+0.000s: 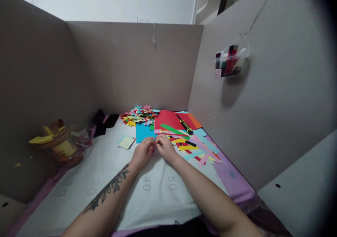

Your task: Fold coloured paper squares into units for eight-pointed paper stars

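My left hand [144,151] and my right hand [164,147] meet above the white mat, fingertips pinched together. Between them they grip a small piece of coloured paper [154,139], mostly covered by the fingers; bits of blue and red peek out. Just beyond the hands lies a blue paper sheet [142,133]. A short stack of small paper squares [126,142], pale yellow on top, sits left of my left hand. Right of my right hand spread loose paper strips [195,147] in many colours.
Folded paper stars [139,116] are heaped at the back. A yellow-black utility knife [185,125] rests on red paper sheets [167,119]. A wooden-looking pot [61,142] stands left, near black pieces [105,123]. A clear container [231,59] hangs on the right wall; walls enclose the table.
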The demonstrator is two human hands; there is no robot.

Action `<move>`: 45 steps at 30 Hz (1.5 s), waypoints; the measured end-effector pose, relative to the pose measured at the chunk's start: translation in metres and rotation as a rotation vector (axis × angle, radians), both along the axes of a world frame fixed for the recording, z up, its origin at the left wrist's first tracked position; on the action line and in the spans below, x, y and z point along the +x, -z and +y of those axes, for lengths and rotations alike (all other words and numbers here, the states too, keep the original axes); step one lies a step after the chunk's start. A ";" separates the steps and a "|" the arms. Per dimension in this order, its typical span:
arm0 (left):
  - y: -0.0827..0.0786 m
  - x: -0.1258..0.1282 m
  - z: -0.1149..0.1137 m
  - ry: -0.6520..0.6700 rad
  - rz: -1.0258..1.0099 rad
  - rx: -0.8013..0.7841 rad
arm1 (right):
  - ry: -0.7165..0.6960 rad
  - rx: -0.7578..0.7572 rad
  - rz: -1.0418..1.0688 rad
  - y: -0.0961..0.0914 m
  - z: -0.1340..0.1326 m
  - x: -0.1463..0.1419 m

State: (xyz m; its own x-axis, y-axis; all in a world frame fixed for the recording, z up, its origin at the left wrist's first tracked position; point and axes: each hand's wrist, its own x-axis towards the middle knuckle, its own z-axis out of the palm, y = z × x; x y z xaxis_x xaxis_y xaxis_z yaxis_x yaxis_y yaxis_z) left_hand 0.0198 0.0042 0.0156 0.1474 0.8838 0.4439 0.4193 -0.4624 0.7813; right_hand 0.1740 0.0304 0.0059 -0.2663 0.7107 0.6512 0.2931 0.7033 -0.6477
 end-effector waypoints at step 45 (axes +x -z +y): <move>-0.002 -0.006 0.004 -0.038 0.178 0.213 | 0.182 0.230 -0.108 -0.001 -0.003 0.000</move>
